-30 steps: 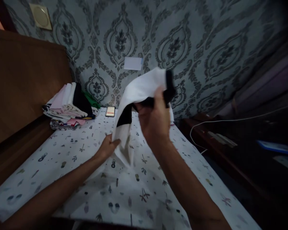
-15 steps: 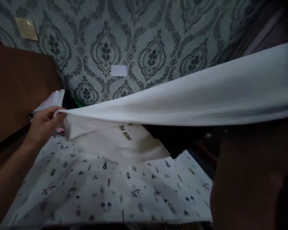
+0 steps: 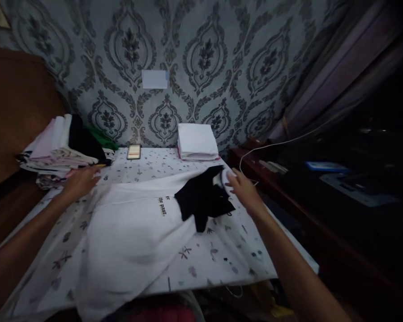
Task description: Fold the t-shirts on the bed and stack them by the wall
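A white shirt (image 3: 130,232) with a black upper part (image 3: 201,197) and small lettering lies across the patterned cloth (image 3: 188,268), its white end hanging over the front edge. My left hand (image 3: 82,181) is above the shirt's far left side, close to the clothes pile, fingers apart and holding nothing that shows. On the right, my right hand (image 3: 242,185) is at the collar end of the shirt, beside a white bit of fabric; whether its fingers grip that fabric is unclear.
Folded clothes (image 3: 60,147) are piled at the back left. By the wall are a small framed card (image 3: 133,151) and a folded white stack (image 3: 198,141). A white cable (image 3: 275,143) runs over dark furniture on the right.
The raised white fabric has come down, and the shirt now lies on the cloth. My left hand has let go of its edge. My right hand has come into clear view, and the white stack is uncovered.
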Motion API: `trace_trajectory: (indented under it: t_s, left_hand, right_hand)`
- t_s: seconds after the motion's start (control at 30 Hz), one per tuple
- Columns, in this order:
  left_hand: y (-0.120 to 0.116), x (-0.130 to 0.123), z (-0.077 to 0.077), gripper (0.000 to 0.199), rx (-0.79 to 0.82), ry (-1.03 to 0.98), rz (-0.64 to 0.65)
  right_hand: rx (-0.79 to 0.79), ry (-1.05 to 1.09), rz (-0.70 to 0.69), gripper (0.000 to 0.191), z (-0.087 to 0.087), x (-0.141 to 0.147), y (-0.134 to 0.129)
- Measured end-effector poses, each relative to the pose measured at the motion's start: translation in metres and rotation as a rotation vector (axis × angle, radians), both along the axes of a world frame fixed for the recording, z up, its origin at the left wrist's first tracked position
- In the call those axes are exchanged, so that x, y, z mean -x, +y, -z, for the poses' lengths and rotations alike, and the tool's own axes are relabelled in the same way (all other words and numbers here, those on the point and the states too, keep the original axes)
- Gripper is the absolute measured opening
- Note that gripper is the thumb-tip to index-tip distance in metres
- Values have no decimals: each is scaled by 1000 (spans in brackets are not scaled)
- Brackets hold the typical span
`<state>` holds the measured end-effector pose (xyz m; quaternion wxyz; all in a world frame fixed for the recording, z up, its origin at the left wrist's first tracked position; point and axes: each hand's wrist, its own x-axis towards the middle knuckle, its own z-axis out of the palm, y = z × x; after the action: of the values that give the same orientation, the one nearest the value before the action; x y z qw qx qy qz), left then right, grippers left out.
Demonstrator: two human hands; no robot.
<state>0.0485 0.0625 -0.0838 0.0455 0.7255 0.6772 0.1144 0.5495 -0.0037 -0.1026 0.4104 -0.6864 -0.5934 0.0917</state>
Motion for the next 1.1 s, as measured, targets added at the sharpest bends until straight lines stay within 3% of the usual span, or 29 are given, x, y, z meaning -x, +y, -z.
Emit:
trace_trajectory:
  t_s: [0.07, 0.17, 0.3, 0.43, 0.63, 0.73, 0.87, 1.1]
  left_hand:
    - [-5, -2, 26, 43, 56, 23, 51]
    - [-16, 1, 54, 50, 99, 7, 180]
    - [-25, 8, 72, 58, 154, 56, 343]
    - [-27, 17, 80, 62, 212, 135, 342]
    - [-34, 7, 73, 51, 159, 209, 262]
    - [-34, 0, 63, 42, 123, 193, 188]
    - [-21, 11, 55, 43, 102, -22, 88]
    - [13, 27, 43, 48, -29, -442, 68]
  right_hand:
    - [113, -12, -59, 57, 27, 8, -5]
    - [114, -119, -198, 44, 48, 10, -8]
    - [205, -292, -314, 49, 52, 11, 12]
    - [437, -490, -376, 61, 48, 19, 34]
    - [456, -684, -539, 77, 37, 46, 34]
    - [409, -770, -625, 66, 35, 63, 31]
    - [422, -894, -584, 30, 31, 77, 32]
    - [386, -833, -511, 26, 20, 71, 50]
